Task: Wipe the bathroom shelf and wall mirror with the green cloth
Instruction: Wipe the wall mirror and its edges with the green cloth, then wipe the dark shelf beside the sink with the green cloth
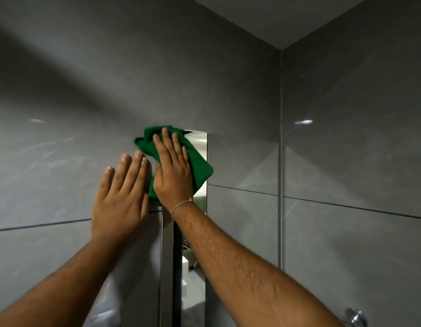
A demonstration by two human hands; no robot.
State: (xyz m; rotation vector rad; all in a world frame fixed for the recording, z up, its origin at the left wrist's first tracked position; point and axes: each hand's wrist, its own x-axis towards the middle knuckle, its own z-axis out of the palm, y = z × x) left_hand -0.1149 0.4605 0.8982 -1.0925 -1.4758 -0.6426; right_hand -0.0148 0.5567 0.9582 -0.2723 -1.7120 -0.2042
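The green cloth (pixel 200 161) is bunched flat against the upper left corner of the wall mirror (pixel 242 161). My right hand (pixel 173 175) lies on top of it with fingers spread, pressing it to the glass. My left hand (pixel 122 197) rests flat and open on the grey wall tile just left of the mirror's edge, holding nothing. The mirror reflects grey tiles and a narrow bright strip of the room. No shelf is in view.
Glossy grey wall tiles (pixel 51 173) surround the mirror. The side wall meets this wall at a corner (pixel 280 102) right of the mirror. A chrome fitting (pixel 354 318) sticks out of the side wall at the bottom right.
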